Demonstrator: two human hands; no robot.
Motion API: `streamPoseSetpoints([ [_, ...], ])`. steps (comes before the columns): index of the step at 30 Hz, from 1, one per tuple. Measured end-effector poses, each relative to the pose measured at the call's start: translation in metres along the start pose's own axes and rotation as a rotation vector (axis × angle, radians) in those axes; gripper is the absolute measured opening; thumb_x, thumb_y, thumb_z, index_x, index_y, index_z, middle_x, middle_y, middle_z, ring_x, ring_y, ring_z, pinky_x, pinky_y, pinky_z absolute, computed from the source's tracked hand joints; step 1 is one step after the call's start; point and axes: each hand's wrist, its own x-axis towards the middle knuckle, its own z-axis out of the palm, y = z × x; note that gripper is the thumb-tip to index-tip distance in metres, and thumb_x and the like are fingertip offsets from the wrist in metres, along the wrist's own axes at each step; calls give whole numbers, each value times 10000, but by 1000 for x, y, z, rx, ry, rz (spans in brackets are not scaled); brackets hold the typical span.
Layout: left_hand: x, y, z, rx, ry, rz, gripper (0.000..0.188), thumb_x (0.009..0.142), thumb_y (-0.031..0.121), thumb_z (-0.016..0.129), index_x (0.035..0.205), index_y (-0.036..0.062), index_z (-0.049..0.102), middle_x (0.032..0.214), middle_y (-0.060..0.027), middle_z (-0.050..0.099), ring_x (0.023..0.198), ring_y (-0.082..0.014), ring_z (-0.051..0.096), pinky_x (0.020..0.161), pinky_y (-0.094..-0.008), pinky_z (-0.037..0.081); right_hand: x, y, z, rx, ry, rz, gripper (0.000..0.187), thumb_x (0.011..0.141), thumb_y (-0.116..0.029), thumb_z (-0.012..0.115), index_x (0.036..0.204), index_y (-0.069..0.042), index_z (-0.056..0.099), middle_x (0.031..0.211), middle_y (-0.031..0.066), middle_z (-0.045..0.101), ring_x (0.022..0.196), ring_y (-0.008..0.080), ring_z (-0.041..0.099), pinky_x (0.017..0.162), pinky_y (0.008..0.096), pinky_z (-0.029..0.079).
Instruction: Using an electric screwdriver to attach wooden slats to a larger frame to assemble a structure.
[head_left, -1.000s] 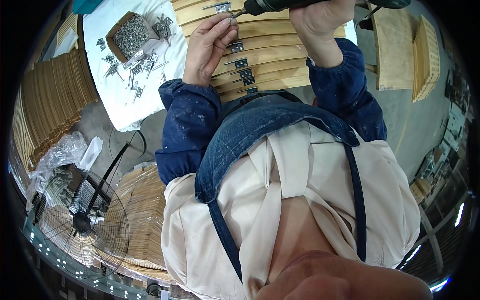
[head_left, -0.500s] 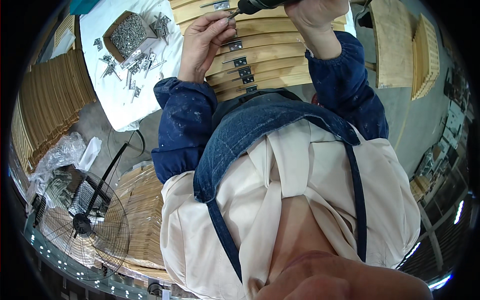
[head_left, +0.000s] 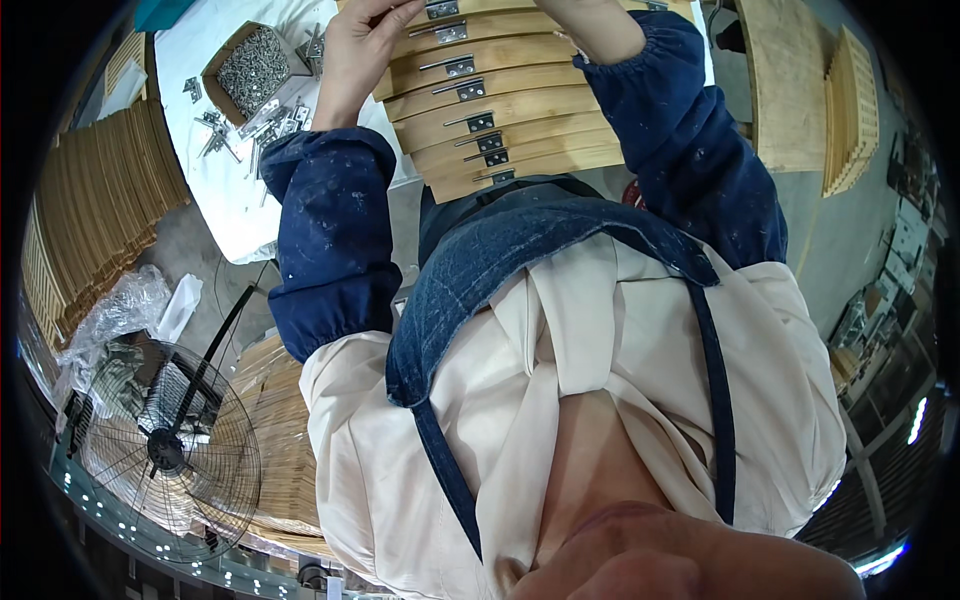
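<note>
My left hand [head_left: 362,45] is at the top edge, over the left ends of a row of overlapping light wooden boards [head_left: 555,105]. Its thumb and fingers come together, partly cut off by the edge, so what they pinch is hidden. Only the wrist and back of my right hand [head_left: 602,28] show, above the boards' right side; its fingers are out of the picture. Small metal hinges [head_left: 471,90] with thin pins sit on the boards in a column, several with screws in them.
On the white-covered table [head_left: 215,205] at left stands an open cardboard box of screws [head_left: 255,75], with loose hinges [head_left: 282,128] around it. Stacked slats [head_left: 110,190] and a caged fan [head_left: 165,450] are further left. A wooden panel [head_left: 785,90] stands at right.
Both hands have moved farther up and to the left. The power drill that my right hand held has left the picture. More of the upper hinges are uncovered.
</note>
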Motion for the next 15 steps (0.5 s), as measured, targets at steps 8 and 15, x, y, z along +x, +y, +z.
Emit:
streamPoseSetpoints([
  [8,-2,6,4,509,-81,149,138,860,55,716,990,33,758,980,-135,692,900,-348,686,799,-389,539,-15,25,5,-110,33,82,197,900,-53,723,1060,17,632,816,25,655,681,98,627,624,250,500],
  [15,-5,0,1,557,-87,184,126,856,65,718,973,39,757,965,-134,685,886,-358,682,782,-400,537,-21,36,6,-151,-39,73,147,893,-46,725,1003,13,648,786,7,651,673,94,625,625,251,500],
])
